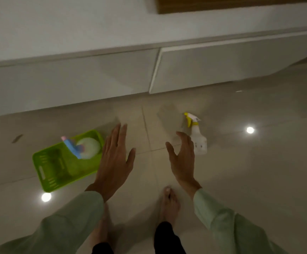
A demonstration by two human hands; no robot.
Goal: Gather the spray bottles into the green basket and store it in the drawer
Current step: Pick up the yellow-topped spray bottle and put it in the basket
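Note:
A green basket (44, 167) sits on the tiled floor at the left, holding a white spray bottle (88, 147) with a blue and pink trigger head. A second white spray bottle (197, 138) with a yellow trigger stands upright on the floor at the right. My left hand (114, 162) hovers open, fingers spread, just right of the basket. My right hand (183, 158) is open and curved, its fingers close beside the yellow-trigger bottle, holding nothing. Two closed white drawer fronts (222, 66) run along the low cabinet beyond.
The low white cabinet (75, 83) spans the far side, its base meeting the glossy floor. My bare feet (169, 204) stand below the hands. Ceiling lights reflect as bright spots on the tiles. A small dark mark lies on the floor at far left.

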